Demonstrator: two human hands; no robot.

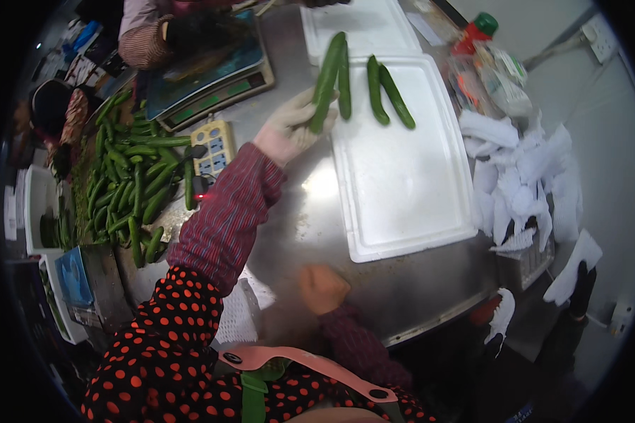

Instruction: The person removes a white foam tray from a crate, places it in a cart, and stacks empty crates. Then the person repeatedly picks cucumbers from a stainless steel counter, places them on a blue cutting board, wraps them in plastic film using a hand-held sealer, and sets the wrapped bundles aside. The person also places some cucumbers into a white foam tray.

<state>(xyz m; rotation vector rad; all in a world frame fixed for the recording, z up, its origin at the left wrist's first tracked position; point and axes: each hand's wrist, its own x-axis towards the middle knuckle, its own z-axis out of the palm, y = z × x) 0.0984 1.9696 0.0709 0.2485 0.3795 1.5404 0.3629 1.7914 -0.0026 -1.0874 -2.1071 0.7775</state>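
Note:
My left hand [301, 121], in a pale glove, holds a green cucumber [325, 84] over the left edge of a white foam tray [402, 185]. Right behind it, a second cucumber [344, 84] lies along the tray's left side; whether my fingers touch it I cannot tell. Two more cucumbers, one curved [377, 92] and one straighter [397, 98], rest at the tray's far end with their tops close together. My right hand [323, 288], somewhat blurred, is closed like a fist above the metal table's near part, with nothing visible in it.
A large cucumber pile [132, 174] lies at left, beside a power strip [214, 148]. Behind stands a weighing scale [211, 84], near another person's sleeve [145, 47]. A second foam tray [360, 26] adjoins the first. White gloves [524, 180] and a red bottle [468, 39] are at right.

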